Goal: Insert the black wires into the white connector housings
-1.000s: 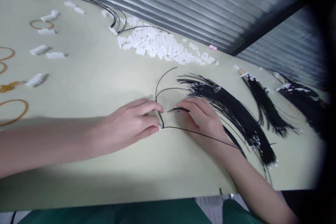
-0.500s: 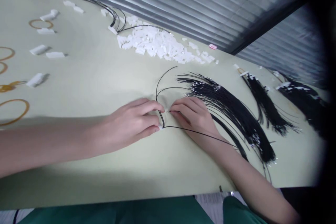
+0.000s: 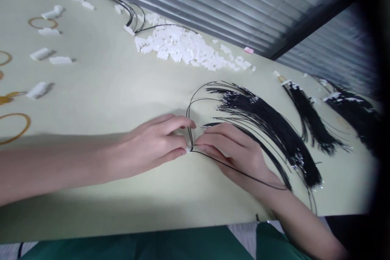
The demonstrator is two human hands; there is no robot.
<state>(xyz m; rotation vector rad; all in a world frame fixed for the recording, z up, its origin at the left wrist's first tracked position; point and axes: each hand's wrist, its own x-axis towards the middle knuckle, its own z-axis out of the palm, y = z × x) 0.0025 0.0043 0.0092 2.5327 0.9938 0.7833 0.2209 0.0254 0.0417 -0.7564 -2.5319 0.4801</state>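
My left hand (image 3: 161,138) is closed on a small white plastic connector (image 3: 188,149), pinched at the fingertips, with the index finger raised above it. Several black wires (image 3: 189,122) come out of the connector; two or so curve up and away, and one (image 3: 240,169) runs right across my right wrist. My right hand (image 3: 231,146) is closed in a pinch at the connector's wire side, on what looks like a thin black wire's end; the fingers mostly hide it. Just beyond that hand lies a large bundle of black wires (image 3: 271,130) with shiny metal tips.
A heap of white connectors (image 3: 183,46) lies at the back beside a wired connector (image 3: 129,30). Tied wire bundles (image 3: 309,115) lie at the right. Rubber bands (image 3: 18,115) and loose white pieces (image 3: 38,90) are at the left. A ridged metal panel (image 3: 198,0) borders the table's far side.
My right hand has moved down and slightly left, bringing its fingertips to the connector. My left hand keeps its pinch there, almost still. The view has shifted slightly.
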